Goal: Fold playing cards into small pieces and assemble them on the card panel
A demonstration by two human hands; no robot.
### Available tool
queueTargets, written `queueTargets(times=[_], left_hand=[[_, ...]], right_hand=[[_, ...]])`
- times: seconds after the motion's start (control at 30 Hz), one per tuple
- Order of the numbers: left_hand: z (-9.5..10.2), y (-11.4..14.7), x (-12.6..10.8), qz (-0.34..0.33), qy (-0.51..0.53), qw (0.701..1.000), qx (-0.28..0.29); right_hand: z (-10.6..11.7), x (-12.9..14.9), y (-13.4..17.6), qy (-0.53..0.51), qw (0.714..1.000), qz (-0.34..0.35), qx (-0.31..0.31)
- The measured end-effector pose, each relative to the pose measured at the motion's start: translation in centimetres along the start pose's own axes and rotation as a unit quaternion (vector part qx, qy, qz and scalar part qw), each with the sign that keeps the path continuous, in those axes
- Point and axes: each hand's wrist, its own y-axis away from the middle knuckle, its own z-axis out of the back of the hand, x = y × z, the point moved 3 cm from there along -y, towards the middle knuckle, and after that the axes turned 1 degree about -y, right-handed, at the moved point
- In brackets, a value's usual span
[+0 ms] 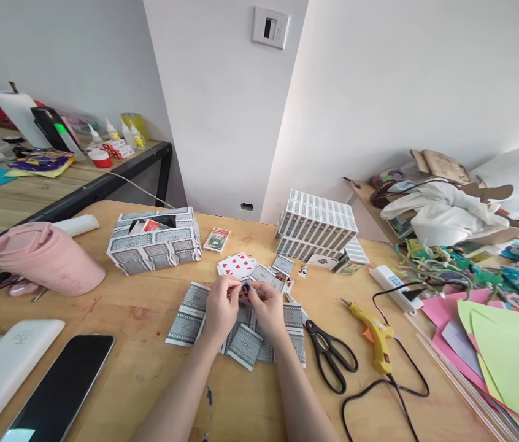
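Note:
My left hand [222, 305] and my right hand [265, 308] meet over the middle of the table, thumbs and fingertips pinching one small playing card [244, 296] with red pips between them. Part of that card is hidden by the fingers. Below them lie several grey-backed playing cards [244, 345], some joined in flat panels with white edges. Just beyond my hands, a fan of face-up heart cards [236, 265] rests beside more face-down cards [283, 264]. Black-handled scissors [332, 355] lie to the right of my right forearm.
A box covered in cards [154, 241] stands left, near a card pack [217, 239] and a pink tumbler [48, 258]. Stacked card packs [317, 224] stand at the back. Right are a yellow glue gun [374, 337] with its cord, a power strip [395, 288] and coloured paper [503, 356].

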Motion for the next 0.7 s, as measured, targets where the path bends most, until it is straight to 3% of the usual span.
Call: queueTargets(times=[0.33, 0.57, 0.7], left_hand=[[0.0, 0.0, 0.5, 0.024, -0.029, 0.999, -0.015], [-0.2, -0.2, 0.3, -0.007, -0.012, 0.999, 0.048], [-0.1, -0.1, 0.0, -0.004, 0.004, 0.998, 0.062]], right_hand=[[0.1, -0.6, 0.0, 0.073, 0.997, 0.023, -0.011], [0.5, 0.3, 0.2, 0.162, 0.977, 0.120, -0.070], [0.8, 0.6, 0.5, 0.217, 0.962, 0.151, -0.071]])
